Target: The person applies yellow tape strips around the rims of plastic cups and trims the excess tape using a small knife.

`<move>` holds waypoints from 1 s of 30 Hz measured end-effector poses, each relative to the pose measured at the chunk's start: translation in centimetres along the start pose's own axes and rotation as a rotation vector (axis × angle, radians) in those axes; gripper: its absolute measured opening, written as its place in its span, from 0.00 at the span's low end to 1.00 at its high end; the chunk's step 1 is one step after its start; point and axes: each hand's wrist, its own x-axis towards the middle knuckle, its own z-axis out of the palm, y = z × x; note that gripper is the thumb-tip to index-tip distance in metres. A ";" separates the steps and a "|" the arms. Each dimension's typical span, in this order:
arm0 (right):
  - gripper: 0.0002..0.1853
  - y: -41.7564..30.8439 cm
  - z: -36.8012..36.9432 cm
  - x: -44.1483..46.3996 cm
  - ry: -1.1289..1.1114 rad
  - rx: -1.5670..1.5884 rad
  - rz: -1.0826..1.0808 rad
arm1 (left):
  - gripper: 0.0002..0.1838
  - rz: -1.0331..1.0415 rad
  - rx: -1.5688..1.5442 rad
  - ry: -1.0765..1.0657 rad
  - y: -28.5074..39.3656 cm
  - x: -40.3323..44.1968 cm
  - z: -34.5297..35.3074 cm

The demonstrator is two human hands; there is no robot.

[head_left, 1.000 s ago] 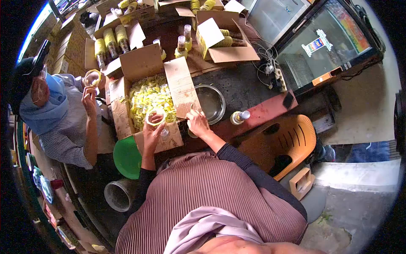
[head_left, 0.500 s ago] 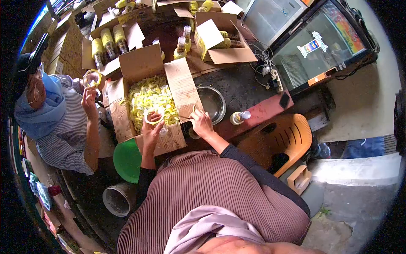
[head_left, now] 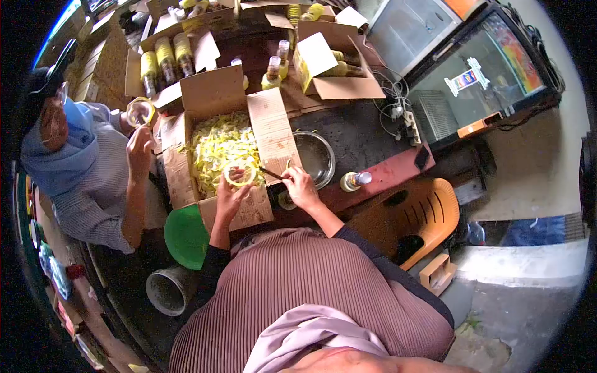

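Note:
My left hand point(head_left: 231, 199) grips a pale yellow ring point(head_left: 227, 176) above the front of an open cardboard box point(head_left: 211, 87). Yellow and whitish strips point(head_left: 221, 146) fill that box. In my right hand point(head_left: 303, 188) is a thin dark tool point(head_left: 270, 173), pointing left toward the ring; its exact kind does not show. The tool's tip is close to the ring, but I cannot tell whether they touch. Just right of the box lies a round metal bowl point(head_left: 331, 163), beside my right hand.
At left, a co-worker point(head_left: 93, 155) holds a similar yellow ring point(head_left: 151, 112). A bottle point(head_left: 354, 181) stands on the red table edge point(head_left: 388, 166). Boxes of bottles point(head_left: 165, 59) sit farther back. An orange chair point(head_left: 435, 214), green round item point(head_left: 185, 239) and bucket point(head_left: 166, 292) are nearby.
The ring has turned in my left hand, and the dark tool now extends farther out toward it. My view has shifted slightly. The co-worker's hand has moved up closer to their ring.

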 end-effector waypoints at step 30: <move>0.13 1.2 0.3 0.0 -0.082 0.564 0.214 | 0.28 0.175 0.386 -0.025 0.5 1.2 0.9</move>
